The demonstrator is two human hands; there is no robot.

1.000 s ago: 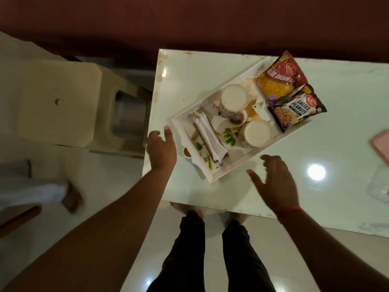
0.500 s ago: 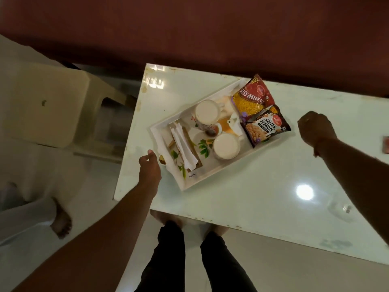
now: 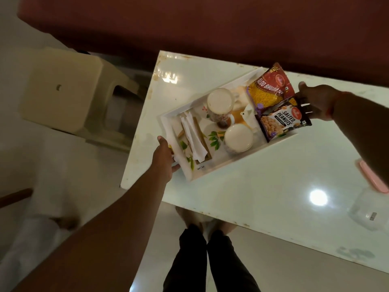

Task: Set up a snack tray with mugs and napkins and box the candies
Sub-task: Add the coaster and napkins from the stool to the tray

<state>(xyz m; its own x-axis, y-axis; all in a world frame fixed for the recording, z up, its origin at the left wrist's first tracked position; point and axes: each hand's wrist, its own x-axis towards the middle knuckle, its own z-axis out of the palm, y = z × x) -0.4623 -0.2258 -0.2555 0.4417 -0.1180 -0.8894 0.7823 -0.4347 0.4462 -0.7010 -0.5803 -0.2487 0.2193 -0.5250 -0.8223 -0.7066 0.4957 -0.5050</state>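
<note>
White tray (image 3: pixel 212 172) with mugs (image 3: pixel 238 139), napkins (image 3: pixel 194 138), snack packets (image 3: pixel 283 121)

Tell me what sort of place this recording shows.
Probably a home living or dining area: a glossy white rectangular table beside a cream plastic stool, tiled floor, and a white serving tray of mugs, napkins and snack packets held at both ends by the hands.

arms: bare to the frame edge, no sleeves | right hand (image 3: pixel 317 102): reddish thread band at the wrist (blurred) | left hand (image 3: pixel 163 160): nothing worn | legs: black trousers | feet: bare
</note>
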